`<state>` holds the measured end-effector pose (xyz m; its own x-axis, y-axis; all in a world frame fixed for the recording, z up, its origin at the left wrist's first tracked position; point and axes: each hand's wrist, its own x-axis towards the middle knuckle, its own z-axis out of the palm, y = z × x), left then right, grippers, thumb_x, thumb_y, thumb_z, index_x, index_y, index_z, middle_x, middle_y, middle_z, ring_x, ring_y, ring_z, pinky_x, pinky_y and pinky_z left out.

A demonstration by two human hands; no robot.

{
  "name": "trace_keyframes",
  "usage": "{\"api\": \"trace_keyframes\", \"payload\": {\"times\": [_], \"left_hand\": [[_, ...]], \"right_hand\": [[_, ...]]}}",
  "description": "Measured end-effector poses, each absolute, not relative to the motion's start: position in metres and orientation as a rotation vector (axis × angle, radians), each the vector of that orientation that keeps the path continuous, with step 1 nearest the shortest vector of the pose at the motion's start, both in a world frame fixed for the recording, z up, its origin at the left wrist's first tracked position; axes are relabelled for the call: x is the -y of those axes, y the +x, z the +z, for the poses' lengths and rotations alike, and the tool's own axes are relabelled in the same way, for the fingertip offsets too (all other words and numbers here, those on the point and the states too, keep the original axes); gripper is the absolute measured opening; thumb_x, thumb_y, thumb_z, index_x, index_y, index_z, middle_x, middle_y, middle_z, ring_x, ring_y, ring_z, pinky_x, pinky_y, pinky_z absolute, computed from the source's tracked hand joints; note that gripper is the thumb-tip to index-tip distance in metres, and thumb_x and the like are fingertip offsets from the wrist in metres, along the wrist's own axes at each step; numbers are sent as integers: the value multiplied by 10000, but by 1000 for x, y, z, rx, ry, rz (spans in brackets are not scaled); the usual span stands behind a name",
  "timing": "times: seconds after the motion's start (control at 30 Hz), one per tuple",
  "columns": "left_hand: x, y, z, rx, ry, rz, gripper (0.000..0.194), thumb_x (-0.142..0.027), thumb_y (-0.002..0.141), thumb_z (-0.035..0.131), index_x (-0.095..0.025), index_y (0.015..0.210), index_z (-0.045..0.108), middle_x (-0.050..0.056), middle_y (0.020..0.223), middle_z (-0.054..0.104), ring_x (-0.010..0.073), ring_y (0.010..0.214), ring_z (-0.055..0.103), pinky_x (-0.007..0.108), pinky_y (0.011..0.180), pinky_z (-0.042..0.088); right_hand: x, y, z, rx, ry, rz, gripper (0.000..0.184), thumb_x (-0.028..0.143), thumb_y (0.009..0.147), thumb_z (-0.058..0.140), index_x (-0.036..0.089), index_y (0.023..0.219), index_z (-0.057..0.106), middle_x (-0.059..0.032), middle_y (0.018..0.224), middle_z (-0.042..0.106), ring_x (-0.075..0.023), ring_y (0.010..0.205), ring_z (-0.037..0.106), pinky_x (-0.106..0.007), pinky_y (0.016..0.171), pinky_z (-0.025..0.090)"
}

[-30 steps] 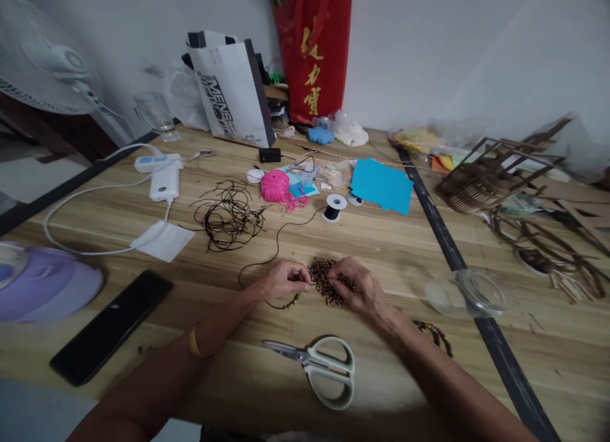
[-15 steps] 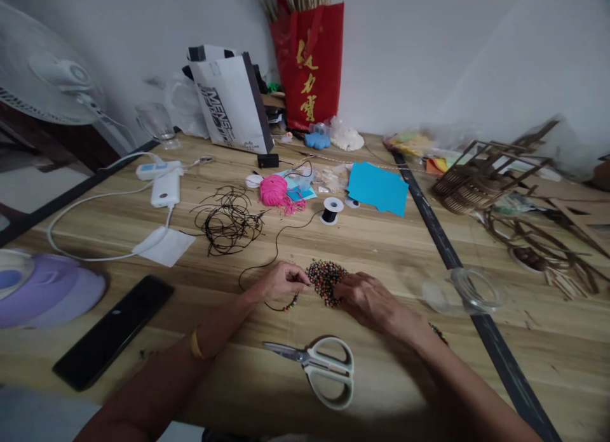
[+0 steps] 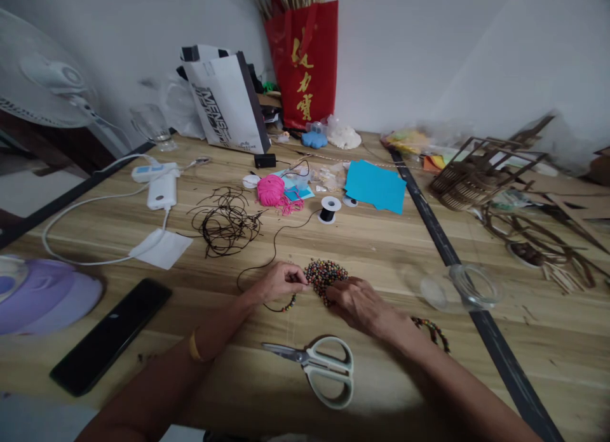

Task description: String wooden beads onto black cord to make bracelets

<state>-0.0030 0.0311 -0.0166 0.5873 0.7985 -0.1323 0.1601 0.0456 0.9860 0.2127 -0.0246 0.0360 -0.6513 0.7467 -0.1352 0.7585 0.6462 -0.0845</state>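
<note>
My left hand (image 3: pixel 281 281) is closed, thumb and forefinger pinching a thin black cord (image 3: pixel 248 270) near its end. Several coloured beads (image 3: pixel 288 304) are strung on that cord just below my fingers. Beside it lies a heap of small multicoloured beads (image 3: pixel 320 275). My right hand (image 3: pixel 353 300) reaches into the heap's right side with fingers curled down and together; whatever is between the fingertips is hidden. A finished-looking string of beads (image 3: pixel 433 331) rests beyond my right forearm. The cord leads back to a white spool with black cord (image 3: pixel 328 209).
White-handled scissors (image 3: pixel 314 364) lie in front of my hands. A dark phone (image 3: pixel 112 334) is at left, near a tangle of black cord (image 3: pixel 226 223). Pink yarn (image 3: pixel 271 190) and blue sheets (image 3: pixel 375 187) lie behind. A clear round container (image 3: pixel 474 286) stands at right.
My right hand has shifted slightly left over the bead heap, and more of the bead string beyond my forearm shows. The left hand keeps its pinch on the cord. The view has shifted slightly.
</note>
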Motion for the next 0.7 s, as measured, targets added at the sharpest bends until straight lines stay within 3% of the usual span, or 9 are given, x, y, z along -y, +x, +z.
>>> {"api": "trace_keyframes", "payload": {"times": [0.37, 0.7], "left_hand": [[-30, -2, -21, -903, 1481, 565, 192, -262, 625, 725, -101, 664, 629, -27, 554, 565, 71, 515, 461, 178, 513, 358], [-35, -9, -22, -827, 1386, 538, 245, -272, 616, 783, -95, 745, 672, 54, 710, 714, 124, 650, 632, 221, 647, 484]], "right_hand": [[19, 205, 28, -2738, 1349, -316, 94, 187, 915, 523, 164, 888, 610, -45, 858, 670, -150, 770, 604, -251, 663, 347], [16, 216, 31, -2791, 1344, -323, 101, 201, 913, 542, 174, 823, 579, -35, 825, 642, -145, 756, 585, -248, 644, 328]]}}
